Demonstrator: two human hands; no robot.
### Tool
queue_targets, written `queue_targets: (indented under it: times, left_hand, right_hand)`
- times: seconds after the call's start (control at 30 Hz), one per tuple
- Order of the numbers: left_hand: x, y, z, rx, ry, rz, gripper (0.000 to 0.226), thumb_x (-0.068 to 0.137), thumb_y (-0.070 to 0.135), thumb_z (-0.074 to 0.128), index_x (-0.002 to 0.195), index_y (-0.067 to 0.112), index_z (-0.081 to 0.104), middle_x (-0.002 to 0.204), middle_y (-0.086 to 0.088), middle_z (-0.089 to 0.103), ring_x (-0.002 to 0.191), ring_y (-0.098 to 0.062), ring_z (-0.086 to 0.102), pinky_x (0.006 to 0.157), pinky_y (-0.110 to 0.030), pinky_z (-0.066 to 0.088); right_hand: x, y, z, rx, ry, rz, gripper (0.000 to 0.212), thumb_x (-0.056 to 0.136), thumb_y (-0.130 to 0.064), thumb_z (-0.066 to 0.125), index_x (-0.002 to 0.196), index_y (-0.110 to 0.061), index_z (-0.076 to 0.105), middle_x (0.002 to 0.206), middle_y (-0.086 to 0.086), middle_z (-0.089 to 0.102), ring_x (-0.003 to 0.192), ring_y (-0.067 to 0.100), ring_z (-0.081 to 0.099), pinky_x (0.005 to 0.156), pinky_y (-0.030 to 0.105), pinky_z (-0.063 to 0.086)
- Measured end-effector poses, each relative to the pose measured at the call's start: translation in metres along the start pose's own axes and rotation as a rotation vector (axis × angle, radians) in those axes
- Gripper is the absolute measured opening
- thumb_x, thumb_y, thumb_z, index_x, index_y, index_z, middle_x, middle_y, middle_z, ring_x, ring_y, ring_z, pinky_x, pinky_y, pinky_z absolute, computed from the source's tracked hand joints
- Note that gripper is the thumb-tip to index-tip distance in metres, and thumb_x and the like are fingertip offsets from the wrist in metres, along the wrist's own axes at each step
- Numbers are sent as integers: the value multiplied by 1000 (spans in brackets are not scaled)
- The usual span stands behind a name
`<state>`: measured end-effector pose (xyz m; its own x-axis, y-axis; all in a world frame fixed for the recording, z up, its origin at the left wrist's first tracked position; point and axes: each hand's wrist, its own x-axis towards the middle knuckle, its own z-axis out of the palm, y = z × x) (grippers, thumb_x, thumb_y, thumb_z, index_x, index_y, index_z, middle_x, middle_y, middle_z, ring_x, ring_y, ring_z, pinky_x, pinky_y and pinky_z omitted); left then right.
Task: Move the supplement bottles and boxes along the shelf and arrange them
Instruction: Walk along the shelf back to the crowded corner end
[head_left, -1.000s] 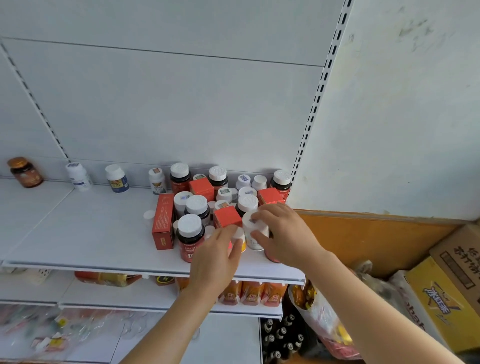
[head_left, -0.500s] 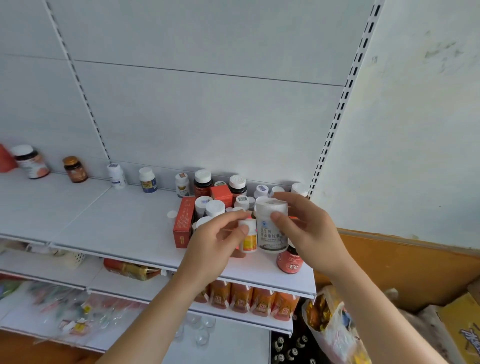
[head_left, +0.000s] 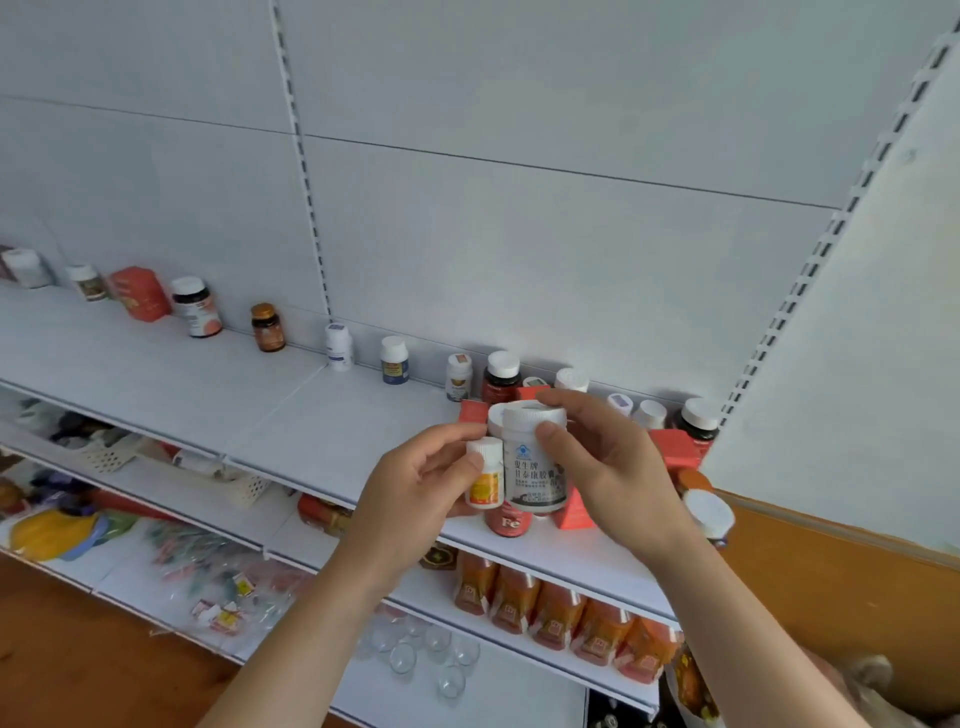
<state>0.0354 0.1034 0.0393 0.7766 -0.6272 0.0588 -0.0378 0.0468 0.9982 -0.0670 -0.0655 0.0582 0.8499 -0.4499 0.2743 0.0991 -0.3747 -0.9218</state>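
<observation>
White shelf (head_left: 156, 374) runs from far left to the right upright, a back row of bottles spaced along it. Far-left ones are blurred; their labels cannot be read.

Cluster at the shelf's right end: red boxes (head_left: 675, 452) and white-capped bottles packed close, mostly hidden behind both hands. Count cannot be told. A red bottle (head_left: 506, 522) stands at the front edge under the hands; only its lower part shows, with "Fe" in white.

Lower shelf: row of orange pouches (head_left: 561, 608), partly cut off by the shelf lip above. Print on them too small to make out. Clear glass cups (head_left: 415, 654) stand below those.

Right hand (head_left: 608, 467): thumb and fingers curled round the large white bottle (head_left: 535, 457), pinching it at the ribbed cap and upper body. Bottle is upright, held above the front of the shelf, in front of the cluster. White body, white screw cap, blue emblem on top of the label, dark band at the bottom. Chinese characters in dark print, partly covered by the thumb; smaller lines unreadable.

Left hand (head_left: 421, 483): fingers curled round the small white bottle (head_left: 485, 475), thumb near its cap. Upright, touching the large one's left side. White cap, orange-yellow label; writing too small to read.
</observation>
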Motion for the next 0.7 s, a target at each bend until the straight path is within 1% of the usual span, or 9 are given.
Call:
queue_targets:
  times: [0.03, 0.07, 0.1, 0.17, 0.23, 0.37, 0.53, 0.63, 0.7]
  left_hand:
    - [0, 1, -13, -3, 19, -3, 24, 95, 12, 61, 113, 24, 69, 102, 5, 75, 95, -13, 71, 77, -36, 60]
    - [-1, 2, -27, -9, 40, -5, 24, 94, 11, 61, 112, 24, 69, 101, 4, 75, 94, -14, 72, 77, -35, 61]
    - [-1, 4, -42, -12, 60, -5, 24, 94, 10, 61, 111, 24, 70, 101, 3, 75, 93, -15, 72, 76, -36, 61]
    - [0, 7, -75, 2, 97, -6, 24, 94, 9, 62, 110, 24, 70, 99, 1, 75, 91, -17, 72, 77, -37, 61]
    - [2, 10, -110, 18, 123, -2, 23, 94, 9, 62, 108, 25, 71, 97, 1, 75, 89, -17, 72, 77, -39, 61]
    - [6, 14, -182, 57, 142, 19, 23, 93, 13, 64, 109, 29, 71, 100, 3, 73, 92, -17, 71, 78, -40, 61]
    - [14, 12, -263, 75, 182, 3, 25, 92, 14, 65, 110, 31, 71, 102, 7, 73, 95, -15, 71, 84, -43, 59]
    - [26, 11, -307, 63, 234, -2, 25, 92, 12, 64, 110, 29, 71, 102, 7, 74, 94, -15, 71, 85, -42, 59]
    - [37, 9, -336, 59, 268, -5, 25, 92, 12, 64, 109, 29, 71, 102, 7, 74, 94, -15, 71, 85, -40, 59]
  right_hand:
    - [5, -4, 12, 2, -11, -2, 22, 97, -23, 60, 116, -33, 65, 96, -1, 74, 78, 12, 68, 66, 28, 56]
    - [11, -8, 27, 2, -16, -1, 23, 97, -24, 60, 117, -34, 65, 99, -2, 74, 79, 6, 68, 66, 24, 55]
    - [17, -12, 42, 0, -21, -5, 23, 96, -25, 61, 117, -34, 65, 101, -3, 74, 84, 6, 69, 71, 25, 56]
    - [30, -17, 74, -5, -32, -9, 24, 96, -27, 62, 119, -33, 65, 102, -4, 74, 92, 11, 70, 80, 38, 59]
    - [41, -23, 108, -4, -54, -10, 25, 95, -29, 64, 119, -34, 65, 102, -4, 73, 90, 14, 70, 80, 46, 59]
    - [63, -36, 172, 4, -83, -37, 31, 88, -39, 70, 118, -37, 65, 111, -5, 72, 101, 11, 68, 89, 43, 57]
    - [94, -44, 250, 25, -133, -36, 26, 89, -33, 71, 114, -37, 67, 105, -5, 74, 97, 14, 70, 87, 46, 57]
    - [120, -52, 293, 14, -168, -49, 25, 89, -32, 71, 113, -37, 67, 108, -9, 72, 97, 12, 69, 85, 41, 58]
    - [143, -55, 320, -11, -191, -73, 25, 89, -33, 70, 113, -38, 67, 109, -15, 70, 96, 8, 67, 85, 32, 57]
